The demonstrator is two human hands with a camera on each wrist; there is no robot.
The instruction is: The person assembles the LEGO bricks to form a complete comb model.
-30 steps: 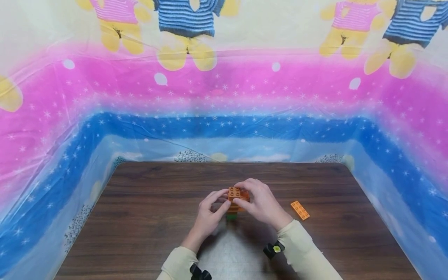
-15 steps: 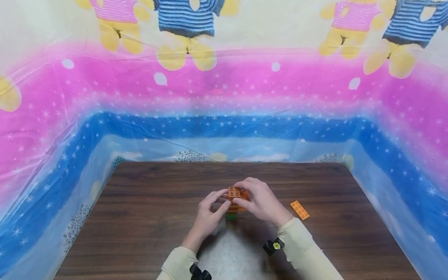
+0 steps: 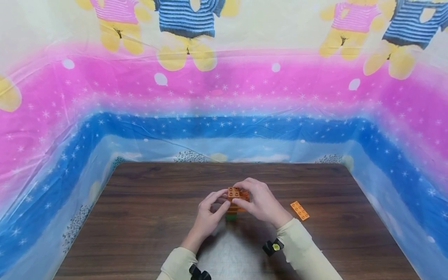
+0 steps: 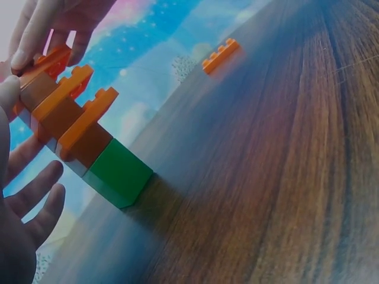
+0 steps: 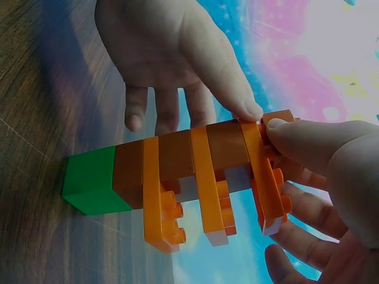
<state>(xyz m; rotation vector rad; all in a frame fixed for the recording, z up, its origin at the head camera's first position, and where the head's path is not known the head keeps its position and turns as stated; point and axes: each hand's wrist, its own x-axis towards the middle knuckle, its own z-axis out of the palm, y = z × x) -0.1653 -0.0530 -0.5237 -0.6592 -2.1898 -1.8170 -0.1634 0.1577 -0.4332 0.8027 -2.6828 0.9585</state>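
A tower of toy building bricks (image 5: 177, 163) stands upright on the table. A green brick (image 4: 120, 173) forms its base. Above that, brown bricks alternate with several orange plates (image 5: 208, 183) whose studded ends all jut out to one side. On top sits a brown brick (image 3: 233, 192) with its studs showing. My left hand (image 3: 209, 212) pinches the tower near its top, thumb against the uppermost orange plate, its lower fingers extended behind. From the other side my right hand (image 3: 262, 202) pinches the top brown brick, thumb in front. The fingertips behind the tower are partly hidden.
A loose orange plate (image 3: 300, 210) with studs up lies on the wooden table (image 3: 157, 202), right of my right hand. A patterned pink and blue cloth (image 3: 217, 128) surrounds the table's back and sides. Each wrist wears a black camera strap (image 3: 273, 247).
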